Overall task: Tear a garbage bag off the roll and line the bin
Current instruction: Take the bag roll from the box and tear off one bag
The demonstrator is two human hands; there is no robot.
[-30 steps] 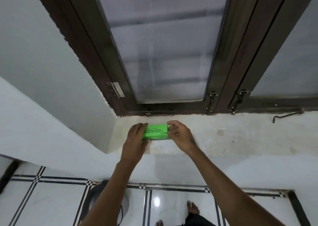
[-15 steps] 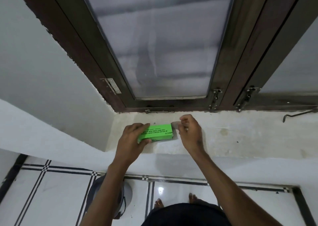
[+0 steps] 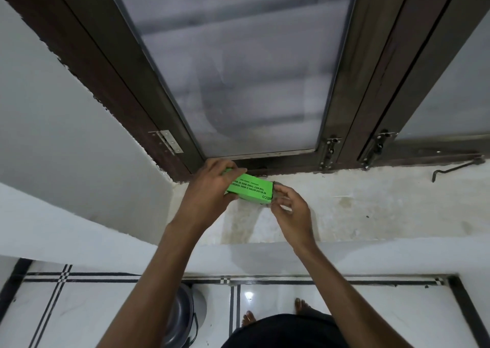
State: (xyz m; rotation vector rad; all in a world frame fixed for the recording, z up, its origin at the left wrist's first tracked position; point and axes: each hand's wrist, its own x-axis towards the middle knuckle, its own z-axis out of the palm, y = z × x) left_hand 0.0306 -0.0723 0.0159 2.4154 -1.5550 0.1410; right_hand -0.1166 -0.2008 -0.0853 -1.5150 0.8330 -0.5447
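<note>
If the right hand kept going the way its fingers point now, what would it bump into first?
The right hand points up-left at the open end of the green box, with something grey showing there. It would probably meet that end first; depth is hard to judge, and its fingers may already be touching it.

Left hand (image 3: 209,188) grips green box (image 3: 250,191) above window sill (image 3: 371,204), box tilted. Right hand (image 3: 290,212) at box's right end, fingers pinching something grey, possibly bag material. Bin (image 3: 183,318) on floor below, partly hidden by left arm
</note>
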